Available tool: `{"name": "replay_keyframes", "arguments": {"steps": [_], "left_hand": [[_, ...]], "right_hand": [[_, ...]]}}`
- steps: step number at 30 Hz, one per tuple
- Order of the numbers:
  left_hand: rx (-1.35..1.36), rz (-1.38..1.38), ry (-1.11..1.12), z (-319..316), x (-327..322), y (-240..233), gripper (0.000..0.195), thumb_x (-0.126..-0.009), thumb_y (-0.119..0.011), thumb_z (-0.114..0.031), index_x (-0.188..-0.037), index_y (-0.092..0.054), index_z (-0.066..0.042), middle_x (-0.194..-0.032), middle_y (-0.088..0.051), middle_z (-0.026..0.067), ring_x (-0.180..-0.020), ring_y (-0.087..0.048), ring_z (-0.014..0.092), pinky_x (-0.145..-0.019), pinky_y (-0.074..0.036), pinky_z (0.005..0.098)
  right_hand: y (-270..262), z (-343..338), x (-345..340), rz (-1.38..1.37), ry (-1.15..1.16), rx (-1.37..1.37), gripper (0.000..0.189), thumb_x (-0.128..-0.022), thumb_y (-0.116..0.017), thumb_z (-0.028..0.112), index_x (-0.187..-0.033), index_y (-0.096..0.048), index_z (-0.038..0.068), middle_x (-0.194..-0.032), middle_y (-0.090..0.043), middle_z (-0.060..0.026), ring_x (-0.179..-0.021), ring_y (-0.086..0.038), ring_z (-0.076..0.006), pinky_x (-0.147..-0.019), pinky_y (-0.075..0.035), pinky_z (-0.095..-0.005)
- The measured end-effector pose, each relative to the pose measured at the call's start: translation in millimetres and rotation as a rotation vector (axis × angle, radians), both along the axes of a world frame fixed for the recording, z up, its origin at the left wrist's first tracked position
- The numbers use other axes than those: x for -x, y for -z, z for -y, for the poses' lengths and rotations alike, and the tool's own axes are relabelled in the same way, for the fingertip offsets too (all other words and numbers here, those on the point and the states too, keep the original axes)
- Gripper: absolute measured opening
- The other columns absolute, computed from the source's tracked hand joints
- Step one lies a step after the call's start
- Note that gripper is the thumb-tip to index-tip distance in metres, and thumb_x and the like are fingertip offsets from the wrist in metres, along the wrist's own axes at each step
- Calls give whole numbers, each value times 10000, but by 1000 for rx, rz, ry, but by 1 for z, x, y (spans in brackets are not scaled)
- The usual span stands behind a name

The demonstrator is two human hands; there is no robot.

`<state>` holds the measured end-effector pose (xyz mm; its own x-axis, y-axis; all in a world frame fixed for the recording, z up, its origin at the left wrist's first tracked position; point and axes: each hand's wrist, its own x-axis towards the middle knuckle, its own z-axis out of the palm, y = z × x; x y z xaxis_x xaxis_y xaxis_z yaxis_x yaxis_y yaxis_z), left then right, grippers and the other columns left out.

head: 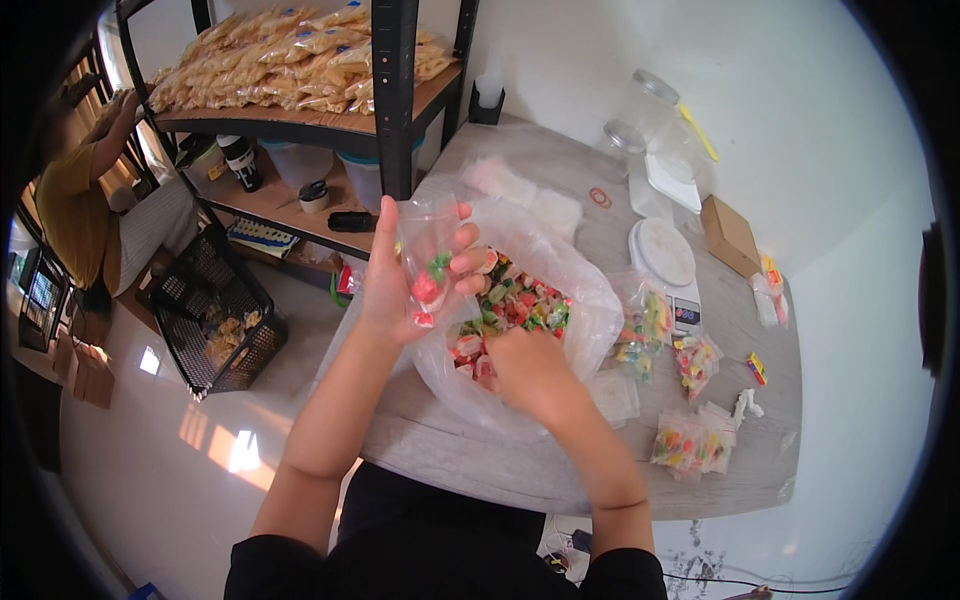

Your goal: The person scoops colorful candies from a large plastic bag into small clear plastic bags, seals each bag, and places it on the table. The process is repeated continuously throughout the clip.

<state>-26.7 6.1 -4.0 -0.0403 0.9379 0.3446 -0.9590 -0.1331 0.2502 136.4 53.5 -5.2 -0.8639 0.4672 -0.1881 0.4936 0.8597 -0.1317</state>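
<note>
My left hand (397, 289) holds a small clear plastic bag (431, 225) upright, with a few red and green wrapped candies in its lower part. Beside it on the grey table (480, 457) lies a large, wide-mouthed clear plastic bag (596, 307) full of wrapped candies (525, 300) in red, green, white and yellow. My right hand (521, 367) reaches into this large bag, its fingertips down among the candies and hidden. Right of the large bag are filled small bags of candies (697, 364), more of them (686, 442) near the front, and flat empty clear bags (615, 397).
A digital kitchen scale (664, 255), a cardboard box (729, 236) and clear jars (652, 97) stand at the right and back. At left are a metal-framed shelf (394, 97) with bagged snacks (300, 64), a black plastic basket (217, 315) on the floor and a seated person (75, 210).
</note>
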Motion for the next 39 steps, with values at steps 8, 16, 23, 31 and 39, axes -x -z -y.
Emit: {"name": "replay_keyframes", "arguments": {"steps": [8, 16, 23, 31, 39], "left_hand": [[100, -414, -240, -5, -6, 10, 681, -887, -307, -658, -1134, -481, -47, -869, -491, -1, -721, -415, 106, -600, -337, 240], [-119, -1317, -630, -1, -17, 11, 547, -758, -678, -448, -1097, -515, -51, -955, -564, 69, -815, -514, 195, -710, -415, 282], [-265, -1572, -1052, -2, -25, 8, 623, -625, -808, -334, -1074, -511, -19, -961, -547, 133, -860, -523, 300, -771, -422, 359], [-274, -1643, -1193, -1, -25, 6, 628, -628, -793, -373, -1064, -506, -23, -951, -546, 134, -875, -519, 315, -776, -415, 381], [-376, -1729, -1245, -1, -26, 6, 626, -643, -766, -423, -1064, -508, -39, -952, -547, 114, -878, -516, 304, -790, -397, 382]], "right_hand": [[-43, -9, -30, -294, -117, 152, 138, -663, -651, 122, -742, -579, 36, -700, -602, -140, -698, -624, -286, -646, -489, -374], [-89, -26, -55, -1195, 137, -184, 153, -652, -765, 103, -779, -681, 92, -753, -653, -55, -626, -583, -178, -571, -437, -249], [-82, -13, -47, -941, 8, -15, 167, -662, -763, 69, -805, -684, 35, -684, -610, -55, -607, -574, -157, -580, -436, -261], [-68, -13, -30, -988, -86, 140, 150, -712, -717, 48, -855, -677, 29, -755, -651, -65, -616, -581, -139, -565, -436, -247], [-67, -12, -32, -797, -7, 286, 116, -732, -621, -31, -841, -651, -6, -798, -671, -80, -598, -581, -124, -557, -442, -244]]}}
